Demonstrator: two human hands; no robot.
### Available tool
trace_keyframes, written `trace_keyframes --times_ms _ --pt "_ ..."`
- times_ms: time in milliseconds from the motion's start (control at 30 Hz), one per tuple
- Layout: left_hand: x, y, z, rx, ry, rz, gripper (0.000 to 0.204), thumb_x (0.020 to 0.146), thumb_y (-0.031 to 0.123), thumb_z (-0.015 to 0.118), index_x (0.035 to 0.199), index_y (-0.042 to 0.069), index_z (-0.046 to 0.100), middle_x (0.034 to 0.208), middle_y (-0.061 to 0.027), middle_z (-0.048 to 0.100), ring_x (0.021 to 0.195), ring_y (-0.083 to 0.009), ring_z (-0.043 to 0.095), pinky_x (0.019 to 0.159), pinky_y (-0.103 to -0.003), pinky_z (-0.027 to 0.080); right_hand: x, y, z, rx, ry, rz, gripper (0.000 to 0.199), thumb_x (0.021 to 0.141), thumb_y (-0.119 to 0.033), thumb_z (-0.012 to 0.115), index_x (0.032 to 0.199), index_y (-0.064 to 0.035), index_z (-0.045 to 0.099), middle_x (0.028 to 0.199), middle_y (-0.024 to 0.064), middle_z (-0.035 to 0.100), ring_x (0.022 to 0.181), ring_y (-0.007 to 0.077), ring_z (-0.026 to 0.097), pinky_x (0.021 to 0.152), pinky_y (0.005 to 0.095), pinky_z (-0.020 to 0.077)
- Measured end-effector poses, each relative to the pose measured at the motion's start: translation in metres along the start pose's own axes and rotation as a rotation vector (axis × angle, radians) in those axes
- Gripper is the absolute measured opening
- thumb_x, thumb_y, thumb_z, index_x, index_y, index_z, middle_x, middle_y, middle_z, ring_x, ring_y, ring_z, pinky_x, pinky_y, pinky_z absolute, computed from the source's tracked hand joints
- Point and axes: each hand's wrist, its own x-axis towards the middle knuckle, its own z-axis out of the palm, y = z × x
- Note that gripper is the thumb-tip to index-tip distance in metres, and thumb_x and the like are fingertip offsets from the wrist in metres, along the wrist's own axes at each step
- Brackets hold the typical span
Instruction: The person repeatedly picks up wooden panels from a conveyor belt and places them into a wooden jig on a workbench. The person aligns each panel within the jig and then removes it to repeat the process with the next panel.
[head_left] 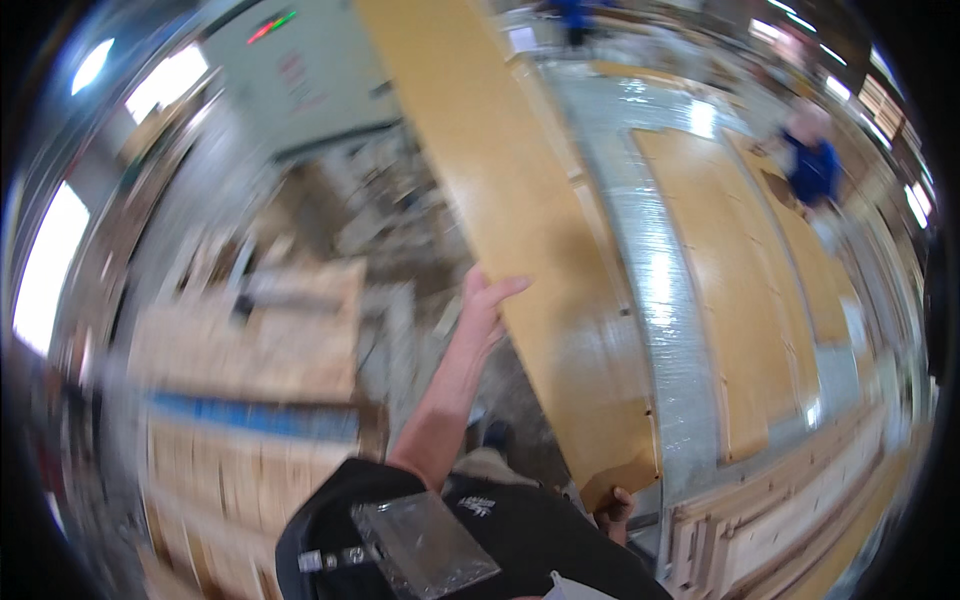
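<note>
A long yellow-brown wooden board slants across the view from the top centre down to my body. My left hand grips its left edge partway along, the thumb lying on the top face and the fingers hidden beneath. At the near end, my right hand is closed on the board's corner, thumb uppermost, mostly hidden. Along its right side the board lies beside or over a table covered in shiny plastic film. I cannot tell whether it touches that table.
More yellow-brown panels lie on the film-covered table. A person in blue stands at its far right side. Stacked wooden pieces stand to my left, framed wood at the near right. A pale cabinet is far left.
</note>
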Motion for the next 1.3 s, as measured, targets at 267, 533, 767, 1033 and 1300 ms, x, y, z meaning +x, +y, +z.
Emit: trace_keyframes --times_ms 267,533,767,1033,1300 --pt "-0.252 0.116 0.02 0.364 0.481 0.439 0.038 0.08 0.002 0.074 0.116 -0.006 0.066 0.107 -0.0137 0.073 0.093 -0.0214 0.071 0.084 -0.035 0.057 -0.038 -0.011 -0.014 -0.19 -0.207 0.283 0.078 0.074 -0.023 0.074 0.143 0.0008 0.047 0.134 0.017 0.061 0.116 0.0372 0.064 0.1 0.0511 0.0531" --pt "-0.414 0.216 -0.044 0.495 1.138 0.683 0.034 0.074 0.005 0.073 0.105 -0.008 0.068 0.095 -0.0137 0.073 0.081 -0.0215 0.071 0.072 -0.033 0.056 -0.08 0.03 0.154 -0.422 -0.328 0.611 0.083 0.072 -0.026 0.074 0.142 0.0066 0.044 0.128 0.0233 0.062 0.11 0.0384 0.067 0.093 0.0507 0.0584" --pt "-0.556 0.356 -0.151 0.95 1.674 0.146 0.023 0.074 0.017 0.07 0.068 -0.005 0.069 0.059 -0.0112 0.064 0.052 -0.0192 0.061 0.053 -0.034 0.047 -0.145 0.136 0.239 -0.539 -0.26 1.169 0.053 0.084 -0.027 0.064 0.127 0.0039 0.056 0.098 0.0158 0.07 0.083 0.0288 0.071 0.074 0.0405 0.0606" --pt "-0.64 0.378 -0.316 1.108 1.778 -0.194 0.03 0.071 0.029 0.07 0.06 0.001 0.067 0.053 -0.0113 0.061 0.051 -0.0237 0.061 0.056 -0.039 0.046 -0.192 0.237 0.263 -0.508 -0.093 1.516 0.039 0.097 -0.028 0.059 0.125 -0.0012 0.058 0.1 0.0126 0.07 0.075 0.0241 0.068 0.058 0.0351 0.0562" --pt "-0.678 0.391 -0.376 1.132 1.764 -0.451 0.029 0.072 0.03 0.068 0.061 0.003 0.069 0.057 -0.0107 0.065 0.057 -0.0242 0.065 0.062 -0.037 0.049 -0.228 0.291 0.303 -0.815 -0.048 1.575 0.035 0.106 -0.035 0.051 0.122 -0.004 0.056 0.087 0.008 0.06 0.07 0.018 0.06 0.053 0.0291 0.0528"
